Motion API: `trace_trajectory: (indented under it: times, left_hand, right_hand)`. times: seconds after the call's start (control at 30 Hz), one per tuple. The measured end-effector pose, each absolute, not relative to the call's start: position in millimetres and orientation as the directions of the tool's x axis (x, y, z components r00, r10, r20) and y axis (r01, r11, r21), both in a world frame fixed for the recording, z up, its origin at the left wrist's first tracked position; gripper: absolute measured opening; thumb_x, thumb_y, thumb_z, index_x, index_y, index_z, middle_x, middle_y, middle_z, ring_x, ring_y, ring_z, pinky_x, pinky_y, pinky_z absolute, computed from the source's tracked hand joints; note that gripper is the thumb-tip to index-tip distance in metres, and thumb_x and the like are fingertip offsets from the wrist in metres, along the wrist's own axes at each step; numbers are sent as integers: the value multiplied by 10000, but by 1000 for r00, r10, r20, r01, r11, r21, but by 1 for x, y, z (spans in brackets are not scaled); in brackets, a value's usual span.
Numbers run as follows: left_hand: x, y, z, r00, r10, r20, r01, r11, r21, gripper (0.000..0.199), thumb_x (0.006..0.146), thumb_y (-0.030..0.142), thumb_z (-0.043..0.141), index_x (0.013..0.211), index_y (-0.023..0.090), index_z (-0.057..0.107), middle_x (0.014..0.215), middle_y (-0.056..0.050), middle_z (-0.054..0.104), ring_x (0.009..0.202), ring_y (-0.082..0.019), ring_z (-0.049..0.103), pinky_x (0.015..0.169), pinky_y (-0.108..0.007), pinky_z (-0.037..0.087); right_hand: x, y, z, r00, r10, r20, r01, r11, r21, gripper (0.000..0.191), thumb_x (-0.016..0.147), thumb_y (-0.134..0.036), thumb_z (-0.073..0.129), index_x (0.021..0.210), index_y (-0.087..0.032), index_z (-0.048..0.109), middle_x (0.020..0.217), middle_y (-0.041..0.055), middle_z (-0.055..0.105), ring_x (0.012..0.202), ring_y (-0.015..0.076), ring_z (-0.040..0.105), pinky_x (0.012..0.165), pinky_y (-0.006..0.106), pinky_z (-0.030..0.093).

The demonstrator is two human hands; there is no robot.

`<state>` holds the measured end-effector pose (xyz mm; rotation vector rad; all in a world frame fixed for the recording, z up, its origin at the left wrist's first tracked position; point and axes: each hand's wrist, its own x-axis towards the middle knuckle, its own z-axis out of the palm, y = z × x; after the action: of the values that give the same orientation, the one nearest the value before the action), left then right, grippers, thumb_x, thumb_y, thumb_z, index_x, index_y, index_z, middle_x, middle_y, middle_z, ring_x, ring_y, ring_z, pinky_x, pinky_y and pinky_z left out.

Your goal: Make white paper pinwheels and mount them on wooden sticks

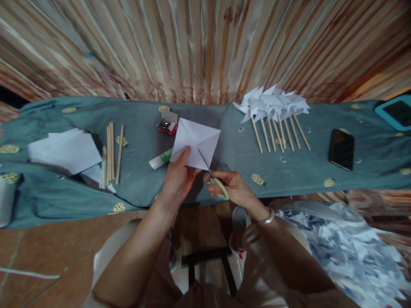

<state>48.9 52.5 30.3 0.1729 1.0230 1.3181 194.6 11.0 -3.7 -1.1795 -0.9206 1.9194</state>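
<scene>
A creased white square of paper (195, 139) is pinched in my left hand (180, 177), thumb on top near its lower left edge. My right hand (233, 187) grips scissors (221, 188) by their pale green handles. One dark blade lies over the paper along the fold from its lower right corner toward the middle; the other blade is hidden. Just behind the paper's left corner stands a small open red box (167, 123) of metal pieces. Partly under the paper lies a green and white tube (161, 158).
Left on the cloth-covered table (138, 171) lie stacked white sheets (69, 149) and wooden sticks (112, 149). Several paper pinwheels on sticks (276, 105), a phone (342, 149) and a blue-framed device (396, 112) are on the right. Below sits a heap of white paper pieces (349, 252).
</scene>
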Motion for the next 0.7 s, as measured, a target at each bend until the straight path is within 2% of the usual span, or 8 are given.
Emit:
trace_trajectory:
  times: [0.13,0.37,0.57,0.7]
  left_hand:
    - [47,55,33,-108,840,-531,-735,292,611,100,879,98,590,920,159,658,852,-14,753,740,-139,712,667,-226,581]
    - [40,59,35,-125,852,-509,-764,245,596,109,887,73,575,917,145,651,794,-13,737,661,-118,687,633,-215,581]
    - [35,60,35,-153,853,-499,-756,224,615,91,862,72,616,899,150,648,808,-11,729,681,-125,685,730,-267,597]
    - [37,58,36,-144,854,-500,-739,243,628,83,841,67,633,882,136,653,790,-16,727,664,-120,678,675,-232,581]
  right_hand:
    - [196,11,-2,-361,829,-427,-144,-502,-853,457,495,-409,937,809,-164,715,544,-67,617,476,59,563,470,169,451]
    - [206,8,4,-411,793,-449,-74,-520,-851,455,485,-363,942,811,-153,705,514,-86,571,462,45,519,446,152,410]
    - [219,6,4,-443,793,-419,-59,-492,-868,454,525,-378,932,847,-151,705,556,-79,585,496,51,538,492,168,448]
    - [225,8,4,-406,829,-384,-93,-456,-885,466,543,-443,919,849,-158,712,567,-72,593,493,49,530,507,178,455]
